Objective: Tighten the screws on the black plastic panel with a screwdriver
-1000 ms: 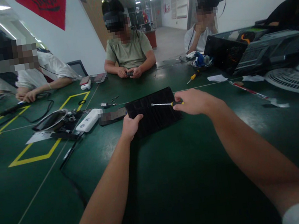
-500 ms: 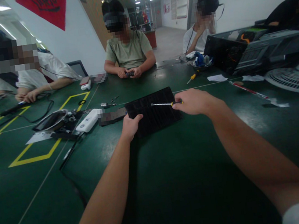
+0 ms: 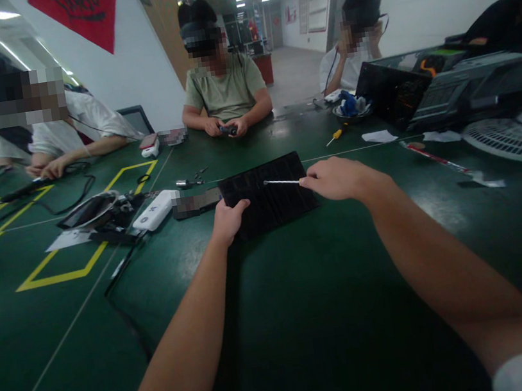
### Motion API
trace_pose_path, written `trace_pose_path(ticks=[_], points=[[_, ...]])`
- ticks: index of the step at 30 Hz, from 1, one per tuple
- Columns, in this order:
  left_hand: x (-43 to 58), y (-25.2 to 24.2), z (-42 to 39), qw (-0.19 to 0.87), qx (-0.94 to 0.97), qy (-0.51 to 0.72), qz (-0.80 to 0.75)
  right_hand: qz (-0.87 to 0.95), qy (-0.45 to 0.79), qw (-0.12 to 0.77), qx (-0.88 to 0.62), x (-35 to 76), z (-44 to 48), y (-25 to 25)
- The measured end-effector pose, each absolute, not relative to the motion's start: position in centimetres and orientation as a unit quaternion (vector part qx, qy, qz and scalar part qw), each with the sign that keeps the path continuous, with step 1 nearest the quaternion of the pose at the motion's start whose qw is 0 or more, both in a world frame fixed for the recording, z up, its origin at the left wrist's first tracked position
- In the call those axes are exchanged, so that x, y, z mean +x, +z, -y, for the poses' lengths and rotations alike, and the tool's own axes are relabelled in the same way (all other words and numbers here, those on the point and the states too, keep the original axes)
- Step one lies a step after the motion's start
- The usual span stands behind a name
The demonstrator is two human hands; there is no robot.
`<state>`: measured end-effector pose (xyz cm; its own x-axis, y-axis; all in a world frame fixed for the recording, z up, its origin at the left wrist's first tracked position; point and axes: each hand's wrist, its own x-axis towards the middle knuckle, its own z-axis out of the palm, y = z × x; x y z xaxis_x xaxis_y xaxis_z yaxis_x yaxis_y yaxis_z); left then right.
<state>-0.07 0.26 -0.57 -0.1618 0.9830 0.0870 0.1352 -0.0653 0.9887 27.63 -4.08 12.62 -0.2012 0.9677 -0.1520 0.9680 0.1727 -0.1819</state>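
Observation:
A flat black rectangular panel (image 3: 276, 203) with ribs or recesses lies tilted over the green table (image 3: 336, 314). My left hand (image 3: 229, 220) grips its left edge, thumb on top and the other fingers hidden beneath. Closed around the handle of a screwdriver (image 3: 283, 182), my right hand (image 3: 336, 177) is at the panel's right side. The metal shaft points left, and its tip touches or nearly touches the panel near the upper middle. What sits under the tip is too dark to make out.
Left of the panel lie a white device (image 3: 155, 211), a dark pixelated object (image 3: 196, 202) and a pile of parts (image 3: 102, 211). A yellow screwdriver (image 3: 337, 134), a white fan grille (image 3: 514, 131) and computer cases (image 3: 479, 87) are at right. Several people sit around the table.
My right hand has turned slightly around the screwdriver, covering more of its handle. The panel and my left hand stay in place. Across the table, a person at right has raised a hand.

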Motion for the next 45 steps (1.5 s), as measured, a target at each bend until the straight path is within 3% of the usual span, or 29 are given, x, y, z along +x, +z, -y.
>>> trace_pose_path(ticks=[45], points=[[-0.13, -0.59, -0.22, 0.417, 0.496, 0.531, -0.547, -0.765, -0.133, 0.011, 0.630, 27.29, 4.10, 12.44]])
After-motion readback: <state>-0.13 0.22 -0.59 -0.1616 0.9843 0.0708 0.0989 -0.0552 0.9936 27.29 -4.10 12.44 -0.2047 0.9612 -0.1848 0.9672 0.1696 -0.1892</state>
